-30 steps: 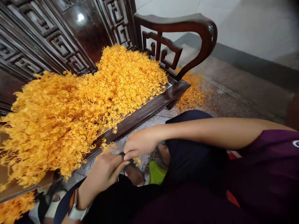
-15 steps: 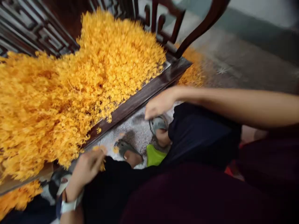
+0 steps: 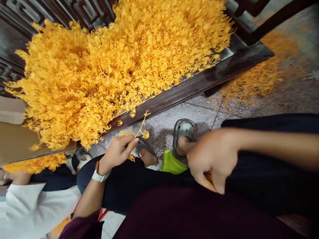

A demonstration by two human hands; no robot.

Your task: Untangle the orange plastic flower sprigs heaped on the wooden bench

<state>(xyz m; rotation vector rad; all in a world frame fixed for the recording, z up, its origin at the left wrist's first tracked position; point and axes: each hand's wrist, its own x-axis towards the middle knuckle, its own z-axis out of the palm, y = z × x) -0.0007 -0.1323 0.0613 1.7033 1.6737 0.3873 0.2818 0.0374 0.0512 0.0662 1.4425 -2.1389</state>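
My left hand (image 3: 121,151), with a pale watch band at its wrist, pinches a thin orange-yellow plastic flower sprig (image 3: 142,126) between thumb and fingertips. The sprig sticks up past the fingers, with small star-like florets on its branches. Over my thigh, my right hand (image 3: 213,159) is closed with thumb and fingers curled downward; a speck of orange shows inside the curl, too little to name. In front of both hands a large heap of the same orange-yellow plastic sprigs (image 3: 119,69) covers the seat of a dark wooden bench (image 3: 174,96).
More orange sprigs (image 3: 259,78) lie on the speckled floor (image 3: 201,113) beyond the bench's right end. A lime-green object (image 3: 171,162) stands between my legs. At the left are another person's white garment (image 3: 42,205) and a cardboard box (image 3: 32,139).
My right hand has moved from near the bench edge back over my thigh. My left hand's sprig now shows plainly. The view has shifted, bringing the person at left further into sight.
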